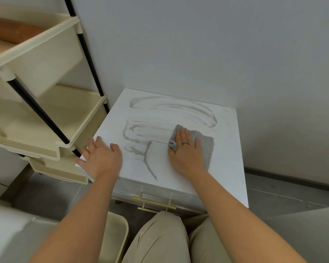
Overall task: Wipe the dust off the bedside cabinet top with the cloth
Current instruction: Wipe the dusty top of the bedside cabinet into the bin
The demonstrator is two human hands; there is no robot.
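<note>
Nearest the camera: knees in beige trousers [160, 238], both bare forearms reaching forward from the bottom edge. A cream bin rim [120, 236] sits low between the left arm and the knee. Next out, the cabinet's front with a brass drawer handle [156, 205] just below the top's near edge. Left hand [101, 156] rests palm down on the near-left corner of the white tabletop [226, 177], wrist straight, fingers [84, 150] spread wide and hanging partly over the left edge, holding nothing, thumb pointing inward. Right hand [186, 150] lies palm down further in, right of centre, forearm angled in from the lower right; a green ring shows on one finger. It presses flat on the grey cloth [207, 147], fingers extended and slightly apart on top of it, not curled round it; a fold of cloth bunches up by the thumb side. Cloth lies flat on the top, sticking out past the hand to the right and behind. Dust streaks [171, 109] in curved brownish arcs cover the middle and far part of the top, with one line curling down toward the near edge between the hands. Left of the cabinet, touching or just beside it: cream tiered shelf rack [46, 118] on black poles. Behind everything, a plain grey wall [198, 44].
</note>
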